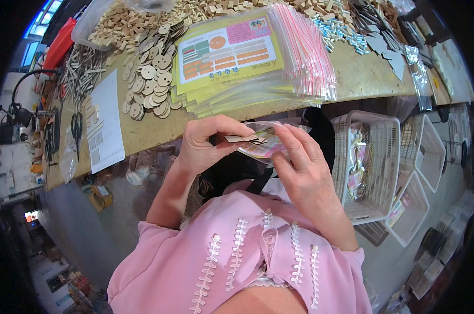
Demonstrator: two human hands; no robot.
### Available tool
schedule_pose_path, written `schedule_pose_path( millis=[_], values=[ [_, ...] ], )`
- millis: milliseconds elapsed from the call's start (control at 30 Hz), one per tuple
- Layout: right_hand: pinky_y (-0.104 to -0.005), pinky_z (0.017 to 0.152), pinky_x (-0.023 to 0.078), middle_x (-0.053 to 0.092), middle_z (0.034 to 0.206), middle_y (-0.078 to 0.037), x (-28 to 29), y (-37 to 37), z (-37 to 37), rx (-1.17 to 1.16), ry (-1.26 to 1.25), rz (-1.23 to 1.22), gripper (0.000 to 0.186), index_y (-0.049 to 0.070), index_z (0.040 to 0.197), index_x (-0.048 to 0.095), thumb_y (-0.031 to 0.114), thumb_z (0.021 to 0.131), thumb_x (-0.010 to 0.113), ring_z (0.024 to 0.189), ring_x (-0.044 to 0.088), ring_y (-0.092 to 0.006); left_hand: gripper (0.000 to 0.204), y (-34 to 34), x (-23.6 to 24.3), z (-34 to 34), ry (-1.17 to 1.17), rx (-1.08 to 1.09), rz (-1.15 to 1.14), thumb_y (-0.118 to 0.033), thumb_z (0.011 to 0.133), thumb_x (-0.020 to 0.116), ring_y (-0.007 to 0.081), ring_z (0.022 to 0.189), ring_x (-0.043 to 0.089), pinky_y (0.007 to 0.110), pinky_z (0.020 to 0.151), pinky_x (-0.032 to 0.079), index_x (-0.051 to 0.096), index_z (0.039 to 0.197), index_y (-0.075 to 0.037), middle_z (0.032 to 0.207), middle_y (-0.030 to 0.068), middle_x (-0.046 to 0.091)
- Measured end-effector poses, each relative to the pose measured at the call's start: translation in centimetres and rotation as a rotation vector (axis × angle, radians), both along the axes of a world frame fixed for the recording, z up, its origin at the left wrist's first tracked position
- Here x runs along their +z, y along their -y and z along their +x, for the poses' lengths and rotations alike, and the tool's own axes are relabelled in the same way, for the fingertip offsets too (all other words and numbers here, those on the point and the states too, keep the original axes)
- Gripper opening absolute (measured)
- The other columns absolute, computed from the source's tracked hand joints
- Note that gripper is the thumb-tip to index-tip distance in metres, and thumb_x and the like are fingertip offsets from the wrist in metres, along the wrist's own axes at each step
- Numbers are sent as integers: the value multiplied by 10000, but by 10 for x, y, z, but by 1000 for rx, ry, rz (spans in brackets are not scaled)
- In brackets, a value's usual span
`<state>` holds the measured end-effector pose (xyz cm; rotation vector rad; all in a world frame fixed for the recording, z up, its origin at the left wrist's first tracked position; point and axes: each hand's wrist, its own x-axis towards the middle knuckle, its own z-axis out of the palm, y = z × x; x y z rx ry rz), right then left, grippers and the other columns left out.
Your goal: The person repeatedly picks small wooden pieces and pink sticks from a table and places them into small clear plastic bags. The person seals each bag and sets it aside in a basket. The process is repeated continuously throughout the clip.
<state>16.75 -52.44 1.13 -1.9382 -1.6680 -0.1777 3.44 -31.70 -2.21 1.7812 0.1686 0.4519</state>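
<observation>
Close to the table's front edge, my left hand is closed on several small flat wooden pieces, pinched between thumb and fingers. These pieces reach into the mouth of a clear plastic bag, which has a coloured printed card inside. Fingers of my right hand grip the far right side of that bag. Just beyond both hands lies a stack of zip bags with yellow printed cards and red-lined closures. A pile of round wooden discs with holes sits left of the stack.
On the table lie heaps of wooden blocks, blue-and-white sticks and thin wooden strips. A paper sheet and black scissors are at the left. White plastic baskets stand on the right, one holding packed bags.
</observation>
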Motion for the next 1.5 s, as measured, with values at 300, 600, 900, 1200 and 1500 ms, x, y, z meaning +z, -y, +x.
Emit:
schedule_pose_path(
  millis=[300,600,900,1200,1500],
  values=[
    [-480,1017,528,608,1275,-209,-7,-2,-4,47,-38,61,205,-68,876,669,64,720,678,1197,591,-360,217,2,-6,3,48,-61,65,67,789,820,233,957,746,347,867,601,721,970,0,986,141,761],
    [-470,980,549,622,1241,-211,-9,-3,0,88,-73,92,262,-92,897,671,68,689,667,1154,604,-369,212,9,-8,10,114,-67,80,57,815,809,123,858,723,232,666,546,756,1000,-33,974,61,771],
    [-408,861,576,685,1188,-152,-10,-4,-1,71,-156,120,223,-63,928,690,1,718,726,1044,669,-337,210,14,-5,6,-40,-61,126,50,804,820,184,881,744,282,777,580,742,989,-12,973,112,771],
    [-392,831,580,686,1111,-143,-15,-2,3,48,-246,110,237,-39,949,689,-7,716,720,1003,668,-336,192,21,-1,3,-109,-35,6,57,869,757,83,815,694,222,704,554,736,1050,-4,952,64,761],
    [-409,894,562,659,1126,-171,-14,1,4,73,-304,70,306,-58,999,671,37,709,687,1058,644,-357,130,27,0,1,-138,95,-243,28,891,758,35,673,639,191,609,516,714,1007,-12,840,-1,720]
  ],
)
